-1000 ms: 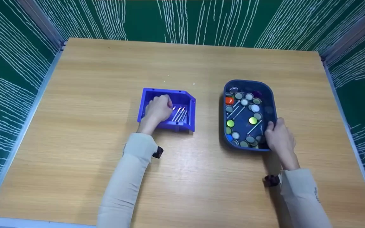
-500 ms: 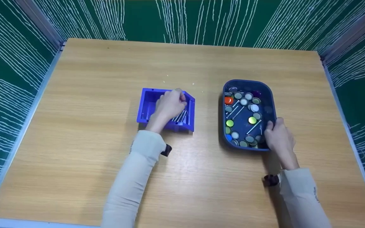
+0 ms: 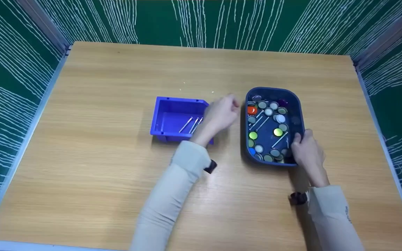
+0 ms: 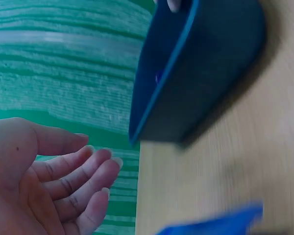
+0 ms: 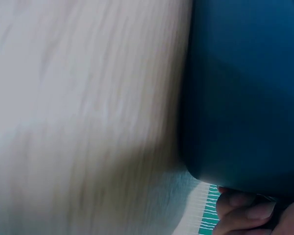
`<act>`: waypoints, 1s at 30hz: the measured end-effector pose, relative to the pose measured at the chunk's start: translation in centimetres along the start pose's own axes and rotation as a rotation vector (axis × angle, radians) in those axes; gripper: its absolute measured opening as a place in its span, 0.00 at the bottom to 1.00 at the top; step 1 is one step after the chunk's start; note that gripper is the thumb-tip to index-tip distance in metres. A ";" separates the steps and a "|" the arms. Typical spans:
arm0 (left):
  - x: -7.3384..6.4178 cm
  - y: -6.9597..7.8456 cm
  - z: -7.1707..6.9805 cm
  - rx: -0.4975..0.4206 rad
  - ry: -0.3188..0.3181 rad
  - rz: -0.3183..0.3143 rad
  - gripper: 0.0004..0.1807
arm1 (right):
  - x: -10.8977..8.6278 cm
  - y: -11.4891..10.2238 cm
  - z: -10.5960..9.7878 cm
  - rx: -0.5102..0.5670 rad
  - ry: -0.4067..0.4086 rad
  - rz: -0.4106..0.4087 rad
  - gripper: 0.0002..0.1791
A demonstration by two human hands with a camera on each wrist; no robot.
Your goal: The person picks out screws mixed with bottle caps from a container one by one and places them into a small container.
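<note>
Left hand [image 3: 222, 111] moved off blue bin [image 3: 171, 122], fingers loosely curled, nothing visible held; slim metal rods [image 3: 263, 124] in dark-blue tub [image 3: 274, 92] lie rightward of this nearer hand, slanting away-right; right hand [image 3: 307, 150] grips tub rim.

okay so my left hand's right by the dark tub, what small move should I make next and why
Probably reach the left hand over the dark blue tub toward its metal pins: no object shows in that hand, the right hand grips the tub, and similar pins lie in the violet-blue bin.
</note>
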State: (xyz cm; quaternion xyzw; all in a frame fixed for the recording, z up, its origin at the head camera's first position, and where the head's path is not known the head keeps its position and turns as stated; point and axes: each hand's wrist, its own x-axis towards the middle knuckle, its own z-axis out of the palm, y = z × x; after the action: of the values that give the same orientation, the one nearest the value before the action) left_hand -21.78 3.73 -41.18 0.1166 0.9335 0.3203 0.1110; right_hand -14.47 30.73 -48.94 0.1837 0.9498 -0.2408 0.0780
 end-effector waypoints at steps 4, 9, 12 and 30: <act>0.2 1.9 1.7 -0.075 -0.027 0.061 0.12 | -0.1 0.0 0.1 0.002 -0.010 0.006 0.28; -0.1 3.5 4.1 -0.058 -0.049 0.204 0.12 | 0.0 0.1 0.1 0.007 -0.020 0.012 0.29; -0.4 4.0 5.7 -0.023 -0.050 0.261 0.11 | 0.0 0.1 0.1 0.010 -0.020 0.014 0.28; -0.9 5.4 12.6 0.389 -0.298 0.318 0.23 | 0.3 0.1 0.1 0.010 0.007 0.002 0.27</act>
State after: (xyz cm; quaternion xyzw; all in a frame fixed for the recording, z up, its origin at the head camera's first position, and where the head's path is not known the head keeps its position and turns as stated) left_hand -16.60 14.84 -47.35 0.3265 0.9208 0.1278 0.1708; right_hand -14.67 30.82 -49.14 0.1858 0.9487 -0.2448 0.0741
